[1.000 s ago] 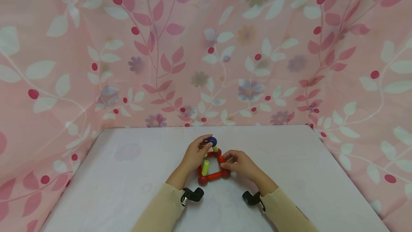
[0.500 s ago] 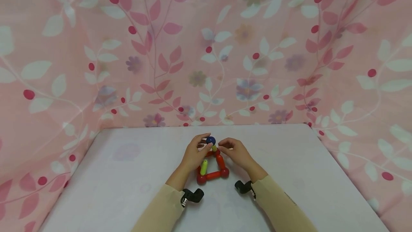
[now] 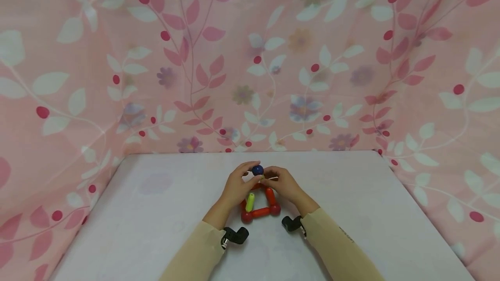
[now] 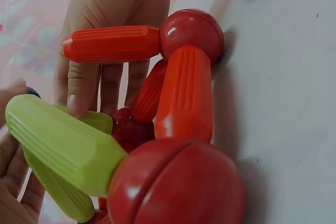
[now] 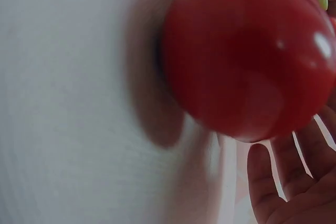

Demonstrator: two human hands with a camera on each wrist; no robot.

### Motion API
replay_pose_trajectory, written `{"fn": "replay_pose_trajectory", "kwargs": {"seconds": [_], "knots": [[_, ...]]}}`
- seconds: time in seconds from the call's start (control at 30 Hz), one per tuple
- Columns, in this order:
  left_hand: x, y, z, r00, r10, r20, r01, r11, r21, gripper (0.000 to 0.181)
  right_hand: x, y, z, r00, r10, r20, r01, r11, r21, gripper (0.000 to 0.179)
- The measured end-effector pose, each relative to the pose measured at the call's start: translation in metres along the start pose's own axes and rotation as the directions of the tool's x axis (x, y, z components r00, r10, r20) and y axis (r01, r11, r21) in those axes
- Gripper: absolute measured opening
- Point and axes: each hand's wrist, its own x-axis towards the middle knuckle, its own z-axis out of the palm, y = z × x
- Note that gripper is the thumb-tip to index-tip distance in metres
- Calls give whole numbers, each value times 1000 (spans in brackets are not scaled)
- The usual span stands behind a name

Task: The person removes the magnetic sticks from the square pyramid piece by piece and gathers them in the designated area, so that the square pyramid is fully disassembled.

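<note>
A frame of red magnetic rods and red balls lies on the table; its near-left red ball (image 3: 247, 217) and near-right red ball (image 3: 275, 209) show in the head view. One yellow-green rod (image 3: 250, 202) slants up from the near-left ball. In the left wrist view, a red rod (image 4: 113, 43) sticks up from another ball. My left hand (image 3: 236, 185) holds the blue ball (image 3: 258, 170) at the top of the yellow-green rods. Across from it, my right hand (image 3: 286, 184) pinches the rear yellow-green rod (image 4: 94, 120) just below that ball. Fingers hide the back corner.
The white table (image 3: 175, 211) spreads around the frame. Behind it hangs a pink floral curtain (image 3: 242, 55). Black wrist cameras, left camera (image 3: 236, 235) and right camera (image 3: 291, 223), sit near the table's front.
My right hand has let go of the right-hand red rod and moved up and back to the rear yellow-green rod. My left hand stays at the blue ball.
</note>
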Motion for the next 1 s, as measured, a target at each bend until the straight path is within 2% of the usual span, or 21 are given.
{"fn": "replay_pose_trajectory", "kwargs": {"seconds": [0.2,0.33,0.43,0.57,0.67,0.8,1.0], "knots": [[-2,2,2,999,-52,-5,52,999,4,39,0,-1,-1,1000,-1,17,2,997,-75,24],[-3,1,4,999,-31,-8,31,1000,6,38,-2,-1,-3,1000,5,18,-4,994,-106,23],[-2,1,4,998,-29,-61,28,1000,-13,38,-3,1,-5,1000,1,15,0,994,-111,23],[2,5,-2,985,-38,-168,28,998,-61,37,-4,2,-6,1000,12,2,-12,994,-104,24],[3,5,-9,980,-40,-197,27,997,-67,37,-5,1,-6,999,35,-13,-36,995,-92,24],[4,-2,-17,976,-70,-206,61,997,-49,38,-6,0,-6,998,64,-18,-65,994,-84,24],[10,-24,-29,963,-127,-238,125,992,-25,39,-6,-1,-6,997,80,-13,-81,994,-77,24]]}}
